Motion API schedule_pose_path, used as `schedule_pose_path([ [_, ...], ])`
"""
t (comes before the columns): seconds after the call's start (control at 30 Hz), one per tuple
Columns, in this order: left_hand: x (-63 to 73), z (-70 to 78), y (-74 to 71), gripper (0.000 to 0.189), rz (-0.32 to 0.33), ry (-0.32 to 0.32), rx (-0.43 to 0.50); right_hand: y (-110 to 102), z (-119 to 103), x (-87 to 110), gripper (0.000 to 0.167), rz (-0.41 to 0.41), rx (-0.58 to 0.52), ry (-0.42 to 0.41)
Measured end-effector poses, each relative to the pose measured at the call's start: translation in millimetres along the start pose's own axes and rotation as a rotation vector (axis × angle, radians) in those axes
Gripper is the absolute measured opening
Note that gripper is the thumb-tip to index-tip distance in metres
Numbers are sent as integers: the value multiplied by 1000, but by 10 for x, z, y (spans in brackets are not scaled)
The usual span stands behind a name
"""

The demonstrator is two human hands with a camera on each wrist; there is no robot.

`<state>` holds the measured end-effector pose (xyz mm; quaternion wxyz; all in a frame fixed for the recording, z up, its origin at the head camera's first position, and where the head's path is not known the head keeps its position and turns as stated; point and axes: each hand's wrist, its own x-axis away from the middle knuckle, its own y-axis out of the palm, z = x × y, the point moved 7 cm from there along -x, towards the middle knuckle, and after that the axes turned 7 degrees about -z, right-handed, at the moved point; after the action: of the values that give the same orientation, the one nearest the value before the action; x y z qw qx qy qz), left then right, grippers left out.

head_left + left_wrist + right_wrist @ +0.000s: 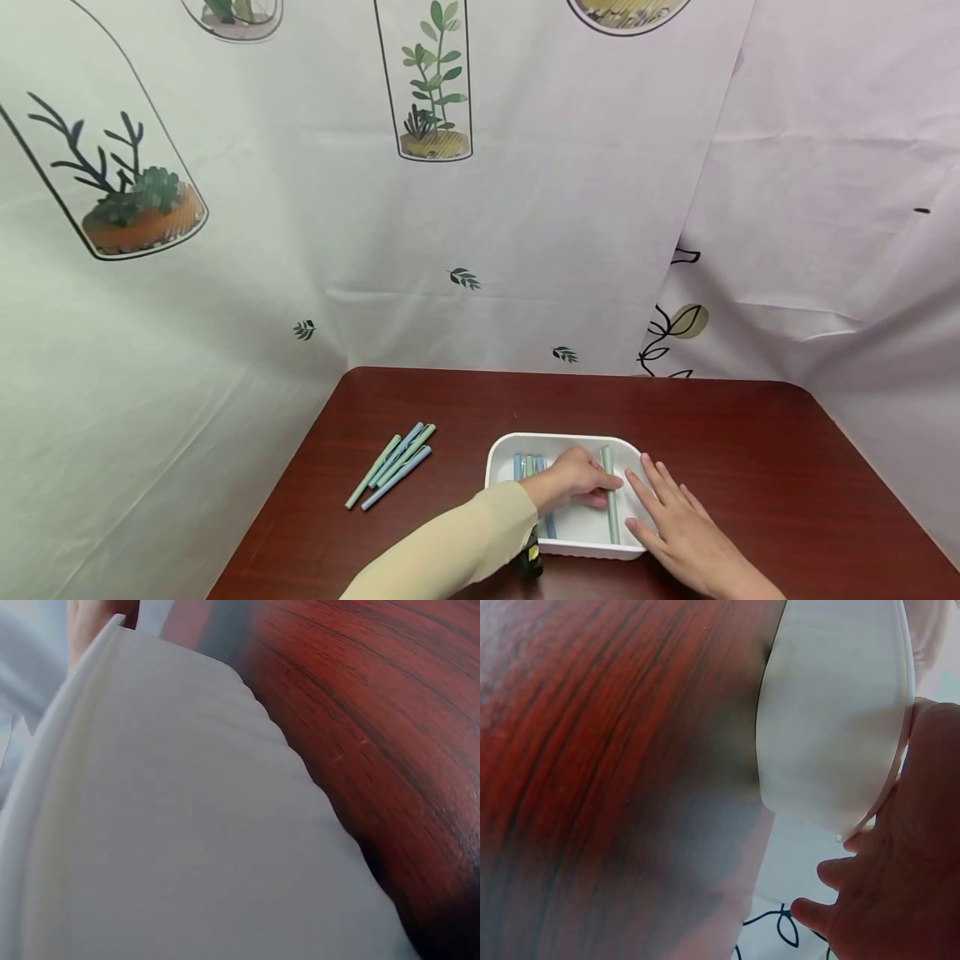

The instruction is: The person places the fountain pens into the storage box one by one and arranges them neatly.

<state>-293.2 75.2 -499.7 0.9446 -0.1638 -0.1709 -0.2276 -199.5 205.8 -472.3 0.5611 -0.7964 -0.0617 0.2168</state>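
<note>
Beyond the far edge and both side edges of a dark red, wood-grained counter (750, 450), pale creased fabric (555, 233) is hung, printed with jarred plants (435, 83) and small leaf sprigs (465, 279).

Desk (450, 400) before me: dark red-brown, wood grain visible, far corners rounded. Lying directly on it, to my left: a loose cluster of four slim sticks (406, 457), two pale green and two blue, all aslant. Well apart, to their right, I note one white tray (588, 549), round-cornered, sitting flat.
</note>
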Motion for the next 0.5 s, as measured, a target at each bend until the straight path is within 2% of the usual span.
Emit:
schedule_pose_path([
  [0.5,-53,-88,63,33,28,-16,-80,-8,-5,4,60,33,18,-29],
])
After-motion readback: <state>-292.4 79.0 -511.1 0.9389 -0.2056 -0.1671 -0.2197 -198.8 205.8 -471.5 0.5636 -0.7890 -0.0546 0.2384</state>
